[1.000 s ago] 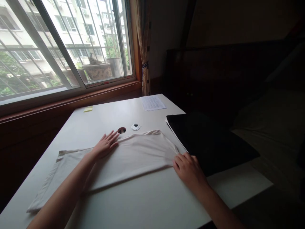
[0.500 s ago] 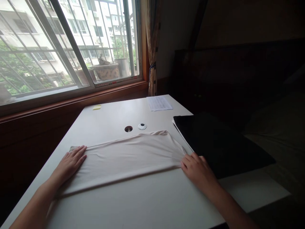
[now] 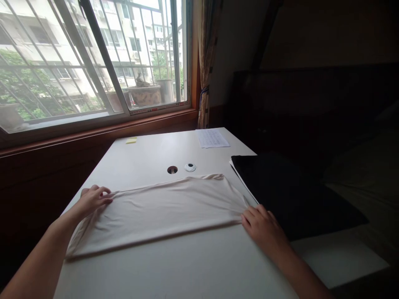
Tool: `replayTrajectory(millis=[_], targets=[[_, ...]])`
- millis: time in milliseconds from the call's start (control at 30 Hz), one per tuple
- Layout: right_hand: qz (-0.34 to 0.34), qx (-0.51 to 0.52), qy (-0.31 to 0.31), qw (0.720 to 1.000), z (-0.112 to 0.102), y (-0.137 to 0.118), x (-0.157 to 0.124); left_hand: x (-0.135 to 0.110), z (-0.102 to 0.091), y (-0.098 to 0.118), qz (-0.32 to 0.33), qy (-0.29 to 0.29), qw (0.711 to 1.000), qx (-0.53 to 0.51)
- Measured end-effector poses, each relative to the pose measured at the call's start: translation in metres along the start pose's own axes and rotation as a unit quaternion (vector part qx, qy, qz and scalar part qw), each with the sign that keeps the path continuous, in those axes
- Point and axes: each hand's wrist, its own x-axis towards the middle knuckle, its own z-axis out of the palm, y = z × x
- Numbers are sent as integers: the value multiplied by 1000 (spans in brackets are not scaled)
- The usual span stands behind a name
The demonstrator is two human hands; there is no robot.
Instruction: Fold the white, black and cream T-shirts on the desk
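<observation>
A folded off-white garment (image 3: 162,211) lies lengthwise across the white table, wrinkled near both ends; its exact kind does not show. At its far left corner, my left hand (image 3: 95,198) is closed, fingers bent and pinching the edge of the fabric. My right hand (image 3: 263,224) is closed on the garment's right end, where creases fan out from the fingers. Its fingertips are partly hidden under the bunched fabric.
Beyond the garment, the table (image 3: 156,153) has a cable hole (image 3: 172,170) and a round white cover (image 3: 190,167). Printed paper (image 3: 213,138) and yellow sticky notes (image 3: 131,140) lie at the back. A black cloth or sheet (image 3: 289,191) covers the right side. A barred window (image 3: 93,62) is behind.
My left hand has gone from lying flat on the garment's left end to pinching its far left corner. My right hand keeps its hold. The view has shifted slightly.
</observation>
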Motion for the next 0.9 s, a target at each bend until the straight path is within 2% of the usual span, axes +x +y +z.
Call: replayTrajectory(millis=[100,167,367,467,633,733,900], targets=[[-7,1,11,1000,2,0,-1,2,-2,9,10,21,999,23],[-12,4,18,1000,3,1,-1,-1,-3,14,40,48,998,26],[-14,12,28,999,7,3,-2,-35,-10,33,138,114,984,25],[-17,17,33,999,9,4,-2,-54,-15,47,178,103,978,32],[-21,31,37,999,11,5,-2,-74,-23,68,182,56,981,28],[-23,35,38,998,12,5,-2,-82,-25,69,193,57,980,10],[-21,40,35,998,12,6,-3,-103,-28,66,194,91,977,-16]])
